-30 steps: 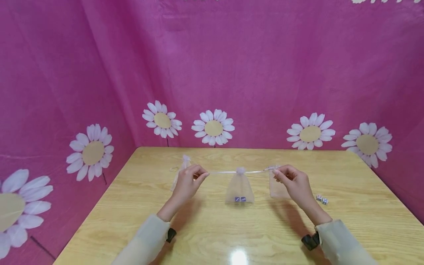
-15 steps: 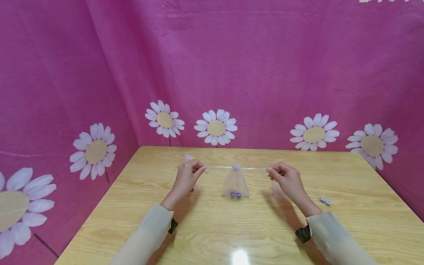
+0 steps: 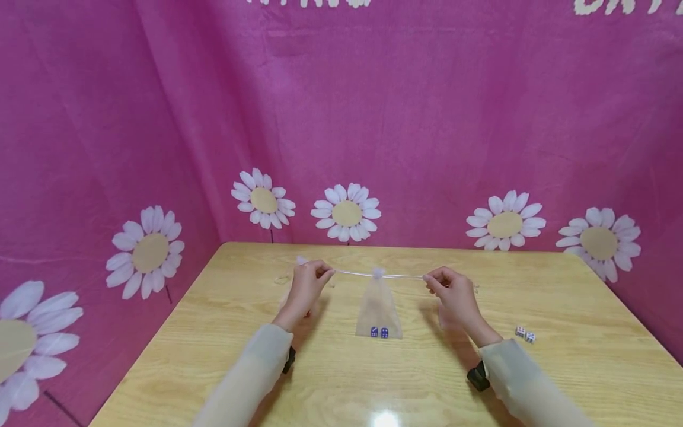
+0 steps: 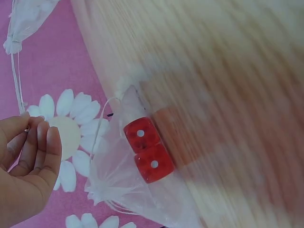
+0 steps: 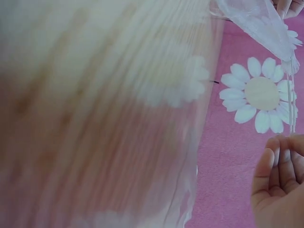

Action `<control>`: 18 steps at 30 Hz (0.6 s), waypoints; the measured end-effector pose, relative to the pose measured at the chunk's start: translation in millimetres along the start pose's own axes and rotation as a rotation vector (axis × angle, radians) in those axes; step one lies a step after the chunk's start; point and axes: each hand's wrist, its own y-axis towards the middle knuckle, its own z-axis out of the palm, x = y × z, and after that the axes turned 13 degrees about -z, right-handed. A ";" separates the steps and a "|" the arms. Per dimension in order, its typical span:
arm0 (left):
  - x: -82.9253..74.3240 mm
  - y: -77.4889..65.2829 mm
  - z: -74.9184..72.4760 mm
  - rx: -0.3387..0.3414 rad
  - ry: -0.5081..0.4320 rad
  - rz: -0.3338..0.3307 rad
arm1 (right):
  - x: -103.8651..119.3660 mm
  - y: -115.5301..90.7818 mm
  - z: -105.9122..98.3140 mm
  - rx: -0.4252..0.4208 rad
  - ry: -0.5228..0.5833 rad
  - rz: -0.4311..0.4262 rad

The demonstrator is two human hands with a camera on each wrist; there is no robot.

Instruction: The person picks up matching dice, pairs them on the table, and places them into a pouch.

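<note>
A sheer organza drawstring bag (image 3: pixel 377 305) stands between the hands, gathered tight at its neck, with two blue dice (image 3: pixel 379 333) in its bottom. My left hand (image 3: pixel 306 287) pinches one end of its white drawstring (image 3: pixel 352 273) between thumb and fingertips. On the other side, my right hand (image 3: pixel 455 296) pinches the opposite end. The string runs nearly straight across from hand to hand. Behind the left hand lies a second sheer bag (image 4: pixel 118 190), holding two red dice (image 4: pixel 148 149).
Partly hidden by the right hand is another pale bag (image 3: pixel 449 317). Two white dice (image 3: pixel 525 334) rest on the wooden table (image 3: pixel 341 385) to the right. A pink cloth (image 3: pixel 416 118) with printed daisies hangs behind the table and at its left.
The right hand has moved left, nearer the left hand, and covers more of the bag behind it. The held bag has shifted slightly left. Both hands keep their pinch on the drawstring.
</note>
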 end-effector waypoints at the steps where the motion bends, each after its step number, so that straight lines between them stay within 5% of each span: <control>1: -0.2 0.5 1.6 0.003 0.000 -0.006 | -0.4 -0.1 0.3 0.000 -0.004 0.005; 13: -2.6 0.6 12.3 0.069 0.004 -0.040 | 6.1 -2.4 3.4 -0.019 -0.044 -0.030; 18: -5.6 -4.1 16.3 0.075 0.006 -0.006 | 10.9 -6.8 7.5 0.011 -0.034 -0.082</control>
